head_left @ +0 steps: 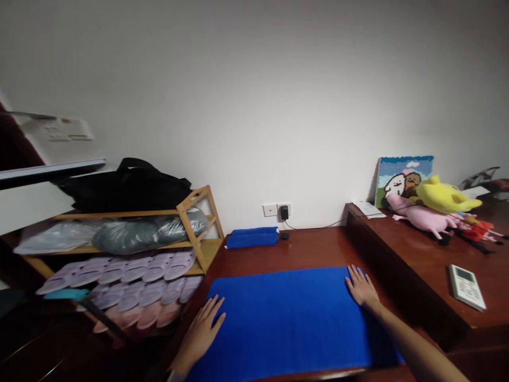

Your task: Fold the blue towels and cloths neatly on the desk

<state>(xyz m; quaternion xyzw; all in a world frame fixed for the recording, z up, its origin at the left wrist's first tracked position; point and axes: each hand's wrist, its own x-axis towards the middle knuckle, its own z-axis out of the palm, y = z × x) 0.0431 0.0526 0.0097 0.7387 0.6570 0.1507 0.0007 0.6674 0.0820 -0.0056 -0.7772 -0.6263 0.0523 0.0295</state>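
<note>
Pale wall (294, 122): backs whole station. Brown table (242, 262): stands against wall, bears 2 lots of blue fabric. Wooden rack (210, 250): stands left of table, carries 1 black bag (131, 185) on top, slippers (135, 269) below. Spread blue cloth (294, 318): lies flat on near part of table. Folded blue cloth (252, 238): lies near wall, beyond spread cloth, apart from it. Left hand (203, 329): rests palm down at left edge of spread cloth, fingers parted, released. Right hand (362, 289): rests palm down by far right corner, likewise released. Black adapter (284, 213): sits plugged in at wall, trails 1 cable (330, 226) rightward.
</note>
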